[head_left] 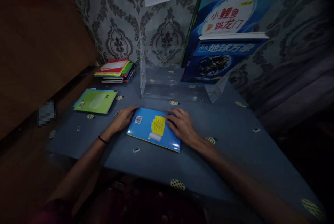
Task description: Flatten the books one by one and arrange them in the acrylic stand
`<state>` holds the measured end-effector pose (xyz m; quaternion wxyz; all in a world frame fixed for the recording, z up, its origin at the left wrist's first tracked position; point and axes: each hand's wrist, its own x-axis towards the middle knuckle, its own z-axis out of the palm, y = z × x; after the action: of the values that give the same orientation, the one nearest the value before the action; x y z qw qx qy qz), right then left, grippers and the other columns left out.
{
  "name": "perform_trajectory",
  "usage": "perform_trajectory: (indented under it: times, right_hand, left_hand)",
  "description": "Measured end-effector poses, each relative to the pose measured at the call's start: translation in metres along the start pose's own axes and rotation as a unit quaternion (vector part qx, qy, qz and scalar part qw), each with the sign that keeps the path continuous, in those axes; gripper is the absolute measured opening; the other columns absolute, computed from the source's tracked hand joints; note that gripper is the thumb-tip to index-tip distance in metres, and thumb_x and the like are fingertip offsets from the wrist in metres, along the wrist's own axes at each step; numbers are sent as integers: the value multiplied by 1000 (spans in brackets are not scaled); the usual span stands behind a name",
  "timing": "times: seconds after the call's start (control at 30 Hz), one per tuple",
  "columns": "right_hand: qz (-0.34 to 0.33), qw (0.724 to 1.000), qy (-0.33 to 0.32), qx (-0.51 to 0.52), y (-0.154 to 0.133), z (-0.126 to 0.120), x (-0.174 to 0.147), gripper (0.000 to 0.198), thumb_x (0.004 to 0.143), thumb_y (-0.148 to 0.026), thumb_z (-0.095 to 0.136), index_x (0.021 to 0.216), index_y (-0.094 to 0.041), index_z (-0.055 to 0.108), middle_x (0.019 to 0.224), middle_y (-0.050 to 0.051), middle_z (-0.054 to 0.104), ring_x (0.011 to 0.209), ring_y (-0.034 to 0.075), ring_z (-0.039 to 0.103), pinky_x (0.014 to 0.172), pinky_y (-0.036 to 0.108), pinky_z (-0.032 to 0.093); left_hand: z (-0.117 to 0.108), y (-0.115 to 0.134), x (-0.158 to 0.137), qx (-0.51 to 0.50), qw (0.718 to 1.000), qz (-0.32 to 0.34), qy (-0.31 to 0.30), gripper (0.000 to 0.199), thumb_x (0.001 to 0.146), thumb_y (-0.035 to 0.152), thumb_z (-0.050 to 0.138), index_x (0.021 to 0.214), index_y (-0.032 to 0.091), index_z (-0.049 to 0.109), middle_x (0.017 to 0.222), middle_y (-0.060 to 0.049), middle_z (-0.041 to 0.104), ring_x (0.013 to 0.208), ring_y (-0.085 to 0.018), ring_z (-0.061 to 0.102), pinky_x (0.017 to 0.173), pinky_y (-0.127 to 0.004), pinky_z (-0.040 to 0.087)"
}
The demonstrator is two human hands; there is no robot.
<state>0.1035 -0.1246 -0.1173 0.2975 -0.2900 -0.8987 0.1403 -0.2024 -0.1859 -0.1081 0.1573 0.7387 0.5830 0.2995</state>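
A glossy blue book (142,128) lies back cover up on the table in front of me, with a barcode and a yellow patch of print on it. My left hand (124,117) is at its left edge, fingers close together and curved round the far left corner. Across the far right part of the cover rests my right hand (182,124), its fingers stretched out and somewhat apart. The undersides of both hands are hidden.
Left of the blue book lies a green book (104,103) over a blue one. Behind it is a stack of colourful books (113,68). A clear acrylic stand (142,77) holds a dark blue book (221,60) and a larger book (250,11) against the wall.
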Motion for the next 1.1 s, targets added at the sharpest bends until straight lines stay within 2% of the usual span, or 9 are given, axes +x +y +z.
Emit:
perform_trajectory:
  times: [0.07, 0.17, 0.27, 0.33, 0.47, 0.63, 0.73, 0.93, 1.1]
  right_hand:
    - [-84, 994, -64, 23, -29, 5, 7, 29, 102, -25, 49, 117, -21, 73, 119, 13, 70, 109, 29, 59, 94, 51, 52]
    - [-195, 966, -165, 42, -76, 18, 18, 29, 104, -28, 48, 125, -24, 69, 118, 10, 67, 108, 25, 57, 96, 44, 53]
    - [-220, 955, -199, 16, -99, 33, 27, 30, 103, -30, 51, 128, -20, 65, 119, 10, 65, 106, 25, 55, 97, 43, 52]
    - [-206, 959, -193, -2, -98, 40, 34, 31, 104, -30, 52, 129, -18, 64, 119, 11, 63, 109, 25, 54, 99, 43, 50]
    - [-164, 970, -179, -25, -78, 45, 51, 29, 105, -31, 49, 127, -20, 64, 118, 10, 62, 108, 25, 52, 96, 42, 47]
    - [-73, 983, -154, -72, -59, 46, 69, 29, 106, -28, 46, 127, -17, 63, 118, 13, 59, 108, 27, 48, 93, 42, 42]
    - [-35, 984, -146, -92, -54, 46, 72, 30, 106, -27, 46, 129, -15, 62, 121, 15, 58, 111, 28, 48, 92, 42, 40]
    - [-7, 985, -120, -123, -45, 42, 58, 31, 106, -26, 43, 128, -16, 63, 121, 15, 59, 111, 29, 47, 94, 45, 37]
    - [29, 985, -93, -139, -18, 15, 23, 30, 104, -23, 44, 123, -17, 67, 113, 13, 62, 106, 29, 49, 90, 43, 38]
  left_hand:
    - [0, -2, 1, -7, 1000, 8, 3, 43, 98, 27, 40, 134, 19, 64, 133, -10, 71, 124, -24, 66, 111, -45, 50]
    - [1, -4, 0, -20, 1000, 3, 10, 44, 98, 26, 40, 134, 17, 64, 132, -12, 71, 123, -24, 66, 110, -44, 50]
    - [1, -7, -1, -44, 999, -6, 9, 44, 99, 26, 40, 136, 18, 61, 132, -12, 70, 124, -23, 65, 111, -42, 49]
    - [2, -10, -1, -62, 998, -9, 12, 45, 99, 26, 39, 139, 17, 58, 132, -12, 71, 126, -22, 64, 113, -42, 47]
    - [3, -15, 0, -90, 996, -20, 15, 49, 99, 28, 39, 145, 15, 50, 134, -13, 70, 128, -23, 63, 115, -44, 44]
    - [4, -18, 1, -112, 993, -33, 13, 50, 99, 29, 41, 148, 15, 44, 136, -13, 69, 132, -23, 60, 118, -46, 39]
    - [2, -14, 1, -103, 994, -41, 2, 52, 100, 36, 45, 147, 15, 44, 137, -14, 68, 132, -26, 60, 116, -47, 40]
    - [0, -5, -2, -24, 999, -32, 0, 57, 97, 46, 53, 145, 16, 50, 139, -13, 67, 133, -28, 58, 116, -48, 41]
    - [2, -4, -3, 25, 999, -20, -9, 56, 98, 48, 50, 144, 17, 52, 141, -12, 65, 132, -28, 58, 114, -48, 44]
